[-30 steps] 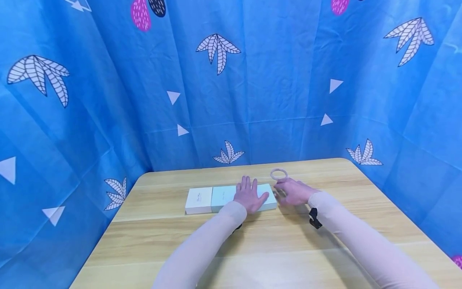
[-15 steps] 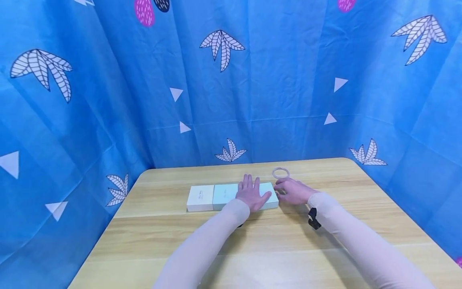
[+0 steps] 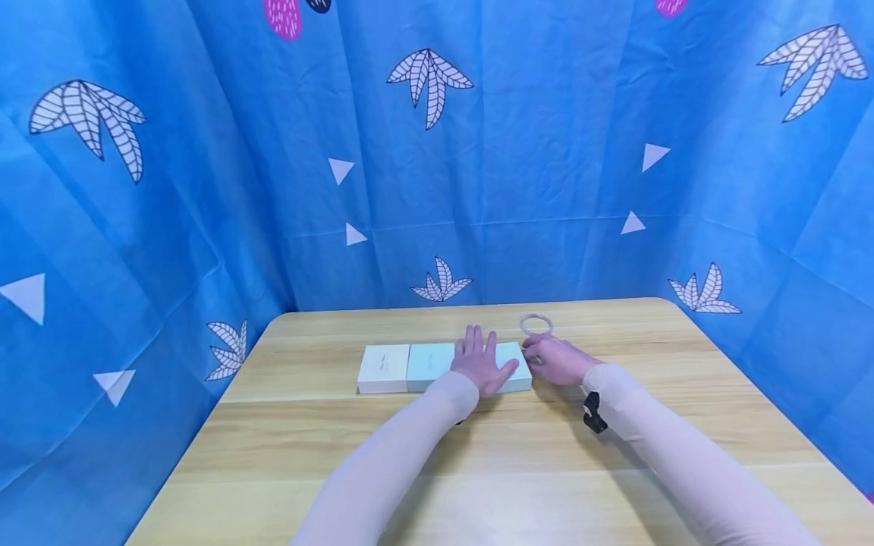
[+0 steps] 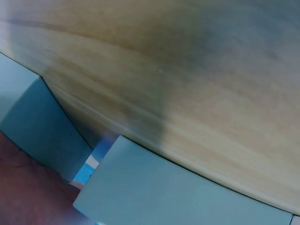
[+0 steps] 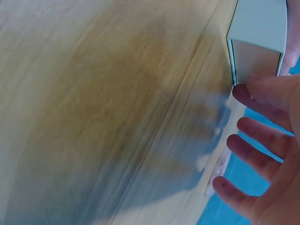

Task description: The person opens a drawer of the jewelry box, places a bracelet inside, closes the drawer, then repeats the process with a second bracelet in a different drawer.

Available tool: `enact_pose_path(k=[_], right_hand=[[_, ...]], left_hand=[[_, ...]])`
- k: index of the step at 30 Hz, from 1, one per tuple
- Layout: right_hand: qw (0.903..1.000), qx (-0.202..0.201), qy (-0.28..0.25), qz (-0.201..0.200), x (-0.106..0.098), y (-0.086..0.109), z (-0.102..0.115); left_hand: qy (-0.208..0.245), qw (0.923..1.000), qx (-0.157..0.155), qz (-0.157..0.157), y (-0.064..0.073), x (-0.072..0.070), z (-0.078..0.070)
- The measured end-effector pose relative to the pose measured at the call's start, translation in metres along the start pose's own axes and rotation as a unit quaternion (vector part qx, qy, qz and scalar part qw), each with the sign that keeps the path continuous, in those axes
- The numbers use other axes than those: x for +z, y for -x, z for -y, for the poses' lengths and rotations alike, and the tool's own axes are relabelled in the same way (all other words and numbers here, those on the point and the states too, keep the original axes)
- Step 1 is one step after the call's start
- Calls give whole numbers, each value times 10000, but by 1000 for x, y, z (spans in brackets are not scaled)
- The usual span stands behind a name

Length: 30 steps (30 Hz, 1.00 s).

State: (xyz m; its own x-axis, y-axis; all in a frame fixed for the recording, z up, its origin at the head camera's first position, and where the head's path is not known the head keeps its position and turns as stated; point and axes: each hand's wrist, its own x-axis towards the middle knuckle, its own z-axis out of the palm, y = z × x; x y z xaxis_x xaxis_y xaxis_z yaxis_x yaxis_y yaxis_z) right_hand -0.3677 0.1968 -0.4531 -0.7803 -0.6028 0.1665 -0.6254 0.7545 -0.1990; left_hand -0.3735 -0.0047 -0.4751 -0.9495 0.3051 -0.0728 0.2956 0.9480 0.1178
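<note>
A white box (image 3: 384,368) and two mint-green boxes stand in a row on the wooden table. The left mint box (image 3: 429,362) touches the white one. My left hand (image 3: 482,368) lies spread-fingered over the row, resting on the right mint box (image 3: 514,369). In the left wrist view a narrow gap parts the two mint boxes (image 4: 187,187). At the row's right end my right hand (image 3: 558,361) has thumb and index fingertip against the box's pale, recessed end face (image 5: 253,61). Its other fingers (image 5: 253,154) extend loosely, holding nothing.
A thin pale ring (image 3: 536,324) lies on the table (image 3: 492,470) just behind my right hand. Blue patterned curtains (image 3: 532,174) hang behind the table and along both its sides. A black object (image 3: 594,413) sits at my right wrist.
The head view has shifted slightly down and left. My right hand has come a little closer to the end of the right mint box. The left hand stays on it.
</note>
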Motion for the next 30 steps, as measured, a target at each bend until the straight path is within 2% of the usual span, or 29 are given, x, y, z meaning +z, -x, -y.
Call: enact_pose_path(k=[13,21,30], right_hand=[[9998,46,78,-161,3,-4,-6],[9997,131,126,-139,4,-4,-5],[9998,53,127,-148,6,-6,-6]], left_hand=[[-111,9999,-6,-13,-1,-4,-2],[-284,9996,20,-80,-1,-2,-1],[-487,9987,-6,-159,-3,3,0]])
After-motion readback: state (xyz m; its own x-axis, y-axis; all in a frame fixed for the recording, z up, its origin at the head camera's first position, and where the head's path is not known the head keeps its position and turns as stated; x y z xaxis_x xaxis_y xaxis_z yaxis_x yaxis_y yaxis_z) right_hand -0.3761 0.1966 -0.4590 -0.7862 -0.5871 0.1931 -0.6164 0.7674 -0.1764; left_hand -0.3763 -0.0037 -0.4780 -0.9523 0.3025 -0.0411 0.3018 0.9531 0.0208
